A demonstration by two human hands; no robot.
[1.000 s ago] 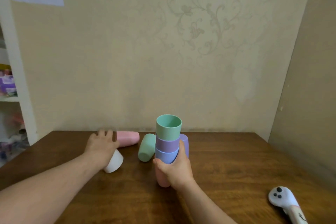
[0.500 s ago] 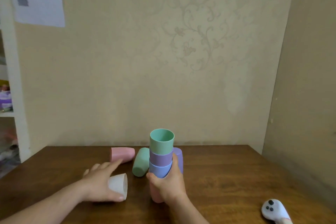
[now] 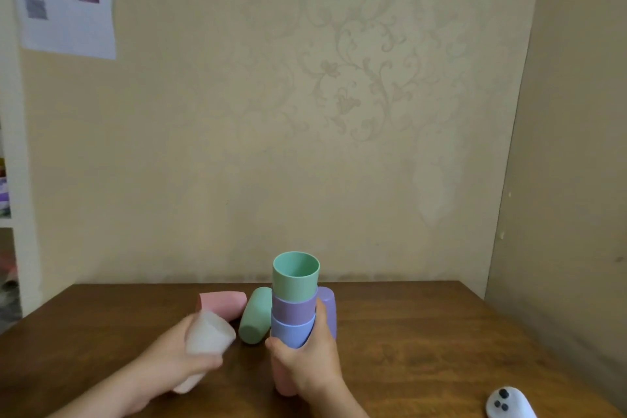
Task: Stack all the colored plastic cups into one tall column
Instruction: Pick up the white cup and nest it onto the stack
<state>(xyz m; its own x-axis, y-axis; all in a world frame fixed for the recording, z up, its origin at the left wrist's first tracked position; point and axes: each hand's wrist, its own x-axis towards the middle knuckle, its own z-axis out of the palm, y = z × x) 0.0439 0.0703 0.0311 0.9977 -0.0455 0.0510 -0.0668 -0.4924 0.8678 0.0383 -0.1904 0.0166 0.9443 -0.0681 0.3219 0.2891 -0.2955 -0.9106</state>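
Note:
A stack of cups [image 3: 294, 302] stands upright on the wooden table [image 3: 424, 343]: green on top, then purple, blue, and a pink one at the bottom. My right hand [image 3: 312, 363] is wrapped around its lower part. My left hand [image 3: 173, 360] holds a white cup [image 3: 208, 338], blurred, lifted off the table left of the stack. A pink cup [image 3: 222, 304] and a green cup [image 3: 255, 316] lie on their sides behind it. Another purple cup [image 3: 328, 307] shows just behind the stack.
A white controller [image 3: 507, 404] lies at the table's front right corner. Walls close off the back and right sides. A shelf unit [image 3: 13, 214] stands at the far left, with a paper sheet [image 3: 66, 0] pinned on the wall above.
My left hand took the white cup from the table and raised it toward the stack. The camera view tilted upward. My right hand stayed on the stack.

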